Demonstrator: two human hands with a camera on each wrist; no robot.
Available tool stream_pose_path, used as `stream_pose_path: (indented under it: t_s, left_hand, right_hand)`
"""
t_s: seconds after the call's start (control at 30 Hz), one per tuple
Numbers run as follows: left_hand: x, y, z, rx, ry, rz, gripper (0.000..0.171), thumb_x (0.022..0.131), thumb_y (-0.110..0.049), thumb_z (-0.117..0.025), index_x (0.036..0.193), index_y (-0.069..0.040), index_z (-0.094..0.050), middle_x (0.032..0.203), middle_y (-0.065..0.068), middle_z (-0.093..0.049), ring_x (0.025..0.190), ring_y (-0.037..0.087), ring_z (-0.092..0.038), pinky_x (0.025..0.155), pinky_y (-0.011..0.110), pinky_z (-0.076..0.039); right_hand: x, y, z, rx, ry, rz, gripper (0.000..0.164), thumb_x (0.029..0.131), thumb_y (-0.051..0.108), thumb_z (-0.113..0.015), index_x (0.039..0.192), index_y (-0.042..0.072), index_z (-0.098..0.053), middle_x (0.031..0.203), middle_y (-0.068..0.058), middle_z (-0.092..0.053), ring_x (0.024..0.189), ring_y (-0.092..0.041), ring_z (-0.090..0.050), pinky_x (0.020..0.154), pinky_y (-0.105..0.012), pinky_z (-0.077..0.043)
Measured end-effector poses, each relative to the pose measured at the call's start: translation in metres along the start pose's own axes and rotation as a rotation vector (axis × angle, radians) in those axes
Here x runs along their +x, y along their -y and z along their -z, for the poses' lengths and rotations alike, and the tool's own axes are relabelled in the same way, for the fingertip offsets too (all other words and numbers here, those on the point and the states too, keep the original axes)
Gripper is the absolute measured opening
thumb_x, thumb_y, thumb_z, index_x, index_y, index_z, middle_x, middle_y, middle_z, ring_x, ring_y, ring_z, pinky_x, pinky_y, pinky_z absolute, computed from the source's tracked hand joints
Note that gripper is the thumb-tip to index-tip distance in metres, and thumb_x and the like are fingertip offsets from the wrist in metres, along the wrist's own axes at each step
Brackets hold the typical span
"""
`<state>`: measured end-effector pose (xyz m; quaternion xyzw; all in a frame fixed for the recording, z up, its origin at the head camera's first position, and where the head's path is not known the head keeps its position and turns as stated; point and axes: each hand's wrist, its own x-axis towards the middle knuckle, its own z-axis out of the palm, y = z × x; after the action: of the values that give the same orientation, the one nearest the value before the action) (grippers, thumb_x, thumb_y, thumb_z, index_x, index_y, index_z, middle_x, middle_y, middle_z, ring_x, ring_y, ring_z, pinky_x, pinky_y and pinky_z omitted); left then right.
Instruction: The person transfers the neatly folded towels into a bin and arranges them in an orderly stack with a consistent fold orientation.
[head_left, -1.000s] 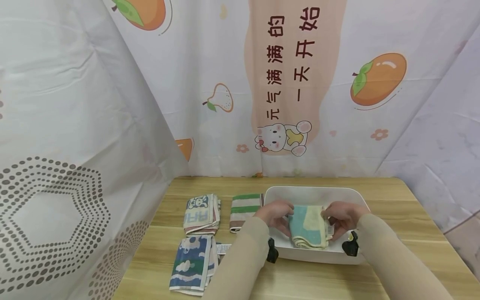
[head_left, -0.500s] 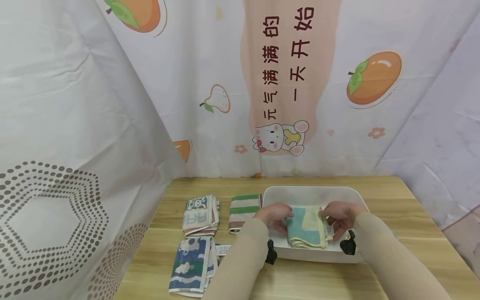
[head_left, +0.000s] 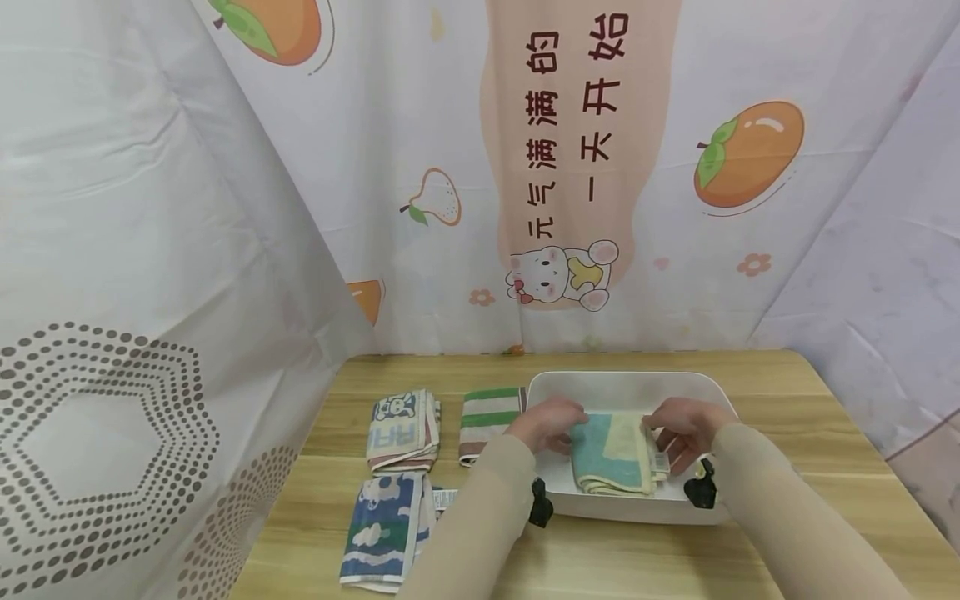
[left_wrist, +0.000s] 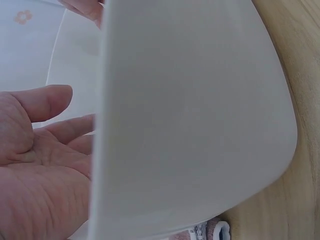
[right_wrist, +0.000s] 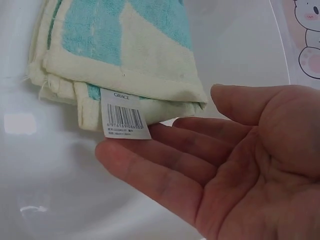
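Note:
A folded teal and cream towel [head_left: 611,454] lies in a white plastic bin [head_left: 630,507]. In the right wrist view, a barcode tag [right_wrist: 125,116] hangs from the edge of the towel [right_wrist: 155,55]. My right hand [head_left: 684,427] is at the towel's right side. Its fingers are extended just under the tag, and the thumb stands apart from the cloth. My left hand [head_left: 553,423] is inside the bin at the towel's left. In the left wrist view its palm [left_wrist: 40,175] and thumb show relaxed, while the bin wall [left_wrist: 195,110] hides the fingertips.
Left of the bin on the wooden table [head_left: 787,417] lie a green-striped towel [head_left: 491,421], a light towel with a blue animal print [head_left: 401,429] and a blue-green towel [head_left: 381,529]. Another barcode tag [head_left: 445,499] shows beside my left sleeve. A printed curtain [head_left: 420,125] hangs behind.
My fingers have loosened from the towel on both sides, and it now lies in the bin. The left hand has drawn slightly away from it. The view has shifted a little.

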<state>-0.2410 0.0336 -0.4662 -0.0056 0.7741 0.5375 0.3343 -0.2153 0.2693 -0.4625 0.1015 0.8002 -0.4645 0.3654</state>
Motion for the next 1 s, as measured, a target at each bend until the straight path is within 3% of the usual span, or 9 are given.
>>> stream_pose_path:
  t_s: [0.3,0.53,0.77,1.0]
  left_hand:
    - [-0.006,-0.001,0.006,-0.005,0.012,-0.042,0.038,0.089,-0.023,-0.061,0.123,-0.007,-0.057,0.121,0.01,-0.054,0.102,0.037,-0.055,0.079,0.047,-0.051]
    - [-0.018,-0.004,0.019,-0.018,0.102,-0.13,0.04,0.091,-0.025,-0.059,0.127,-0.007,-0.055,0.118,0.008,-0.057,0.099,0.035,-0.059,0.078,0.044,-0.052]
    - [-0.041,-0.011,0.036,-0.142,0.17,-0.216,0.035,0.091,-0.024,-0.059,0.124,-0.012,-0.055,0.11,0.01,-0.059,0.099,0.037,-0.061,0.073,0.042,-0.054]
    - [-0.056,-0.015,0.054,-0.232,0.23,-0.258,0.039,0.09,-0.027,-0.062,0.126,-0.015,-0.054,0.114,0.014,-0.06,0.097,0.037,-0.062,0.073,0.045,-0.054]
  right_hand:
    - [-0.002,0.003,0.001,0.008,-0.008,0.022,0.044,0.098,0.022,-0.042,0.127,-0.011,-0.037,0.098,-0.024,-0.058,0.078,-0.033,-0.062,0.066,-0.043,-0.055]
    - [-0.01,0.009,0.005,-0.005,-0.03,0.053,0.051,0.097,0.021,-0.043,0.131,-0.015,-0.032,0.105,-0.028,-0.056,0.085,-0.034,-0.062,0.068,-0.044,-0.055]
    - [-0.016,0.014,0.012,-0.009,-0.055,0.104,0.055,0.097,0.022,-0.045,0.132,-0.017,-0.028,0.111,-0.035,-0.052,0.092,-0.038,-0.06,0.068,-0.046,-0.054]
    - [-0.025,0.018,0.019,0.005,-0.058,0.126,0.057,0.096,0.024,-0.049,0.131,-0.016,-0.03,0.109,-0.032,-0.055,0.092,-0.038,-0.061,0.069,-0.045,-0.054]
